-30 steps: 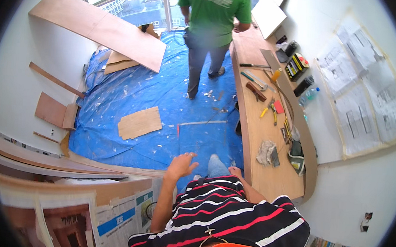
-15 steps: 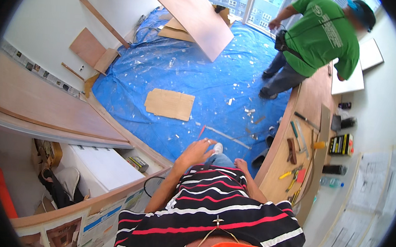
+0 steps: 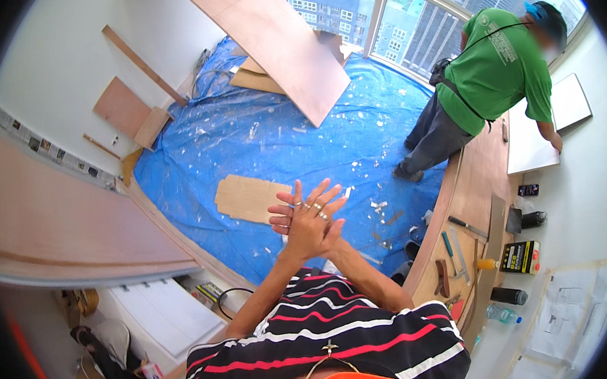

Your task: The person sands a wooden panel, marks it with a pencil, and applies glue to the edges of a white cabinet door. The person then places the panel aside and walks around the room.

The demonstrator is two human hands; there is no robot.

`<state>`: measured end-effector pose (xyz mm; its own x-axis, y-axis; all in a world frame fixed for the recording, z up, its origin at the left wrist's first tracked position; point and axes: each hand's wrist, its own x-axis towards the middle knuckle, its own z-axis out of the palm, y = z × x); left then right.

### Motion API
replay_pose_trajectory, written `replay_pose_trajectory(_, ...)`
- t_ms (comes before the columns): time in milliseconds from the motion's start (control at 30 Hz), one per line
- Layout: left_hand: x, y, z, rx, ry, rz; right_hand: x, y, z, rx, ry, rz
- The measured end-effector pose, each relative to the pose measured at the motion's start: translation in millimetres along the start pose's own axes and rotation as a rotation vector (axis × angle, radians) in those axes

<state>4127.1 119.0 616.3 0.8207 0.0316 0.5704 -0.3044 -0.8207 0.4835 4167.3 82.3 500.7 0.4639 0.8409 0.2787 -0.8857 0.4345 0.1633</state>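
Note:
My left hand (image 3: 309,233) is raised in front of my striped shirt, its fingers stretched out and pointing away from me. Behind it crosses my right hand (image 3: 282,213), pressed against the left, with its outstretched fingers showing on the left side. Rings show on the fingers. Neither hand appears to hold anything, though the palms are hidden where they overlap. Past the fingers, a flat piece of brown cardboard (image 3: 246,198) lies on the blue tarp (image 3: 200,154).
A co-worker in a green shirt (image 3: 504,59) leans over a white panel (image 3: 532,145). Hand tools, including a hammer (image 3: 462,257), and bottles line the wooden ledge (image 3: 429,286) at right. A long wooden board (image 3: 286,30) slants over the tarp. A low cabinet (image 3: 76,216) stands left.
My hands were apart and low; they have risen and come together, crossing. The co-worker's arm now reaches to the white panel's edge. My view has shifted slightly.

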Motion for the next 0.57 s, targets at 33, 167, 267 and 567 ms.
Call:
replay_pose_trajectory(33,5.4,-16.6,-7.1,0.034,-0.005,0.025,10.8,-4.9,9.5,-0.120,0.083,0.011)
replay_pose_trajectory(167,37.4,-94.0,-41.5,0.053,-0.034,-0.006,49.7,-24.3,68.3,-0.581,0.377,0.020)
replay_pose_trajectory(267,92.4,-159.0,-87.7,-0.019,0.049,-0.089,97.6,-43.7,121.3,-0.856,0.367,0.068)
replay_pose_trajectory(567,217.8,-214.5,-233.1,0.030,0.386,0.225,168.9,-128.7,185.9,-1.823,0.343,-0.489)
